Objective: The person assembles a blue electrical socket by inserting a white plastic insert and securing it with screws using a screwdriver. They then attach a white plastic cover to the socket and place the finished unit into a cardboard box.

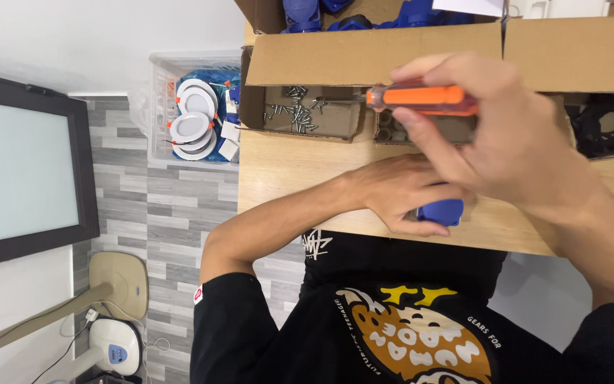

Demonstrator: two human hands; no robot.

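Observation:
My left hand (399,193) rests on the wooden table (300,171) near its front edge, fingers curled over a small blue plastic part (443,212) and hiding most of it. My right hand (506,135) is raised above it, close to the camera, and grips an orange-handled screwdriver (424,98). The screwdriver lies roughly level, with its thin shaft pointing left over the boxes.
An open cardboard box (364,57) behind my hands holds a tray of loose screws (296,115), with blue parts (307,14) above and black parts (605,124) to the right. Left of the table, a clear bin holds white round lamps (193,121). A dark-framed panel (15,167) and a fan base (119,281) stand further left.

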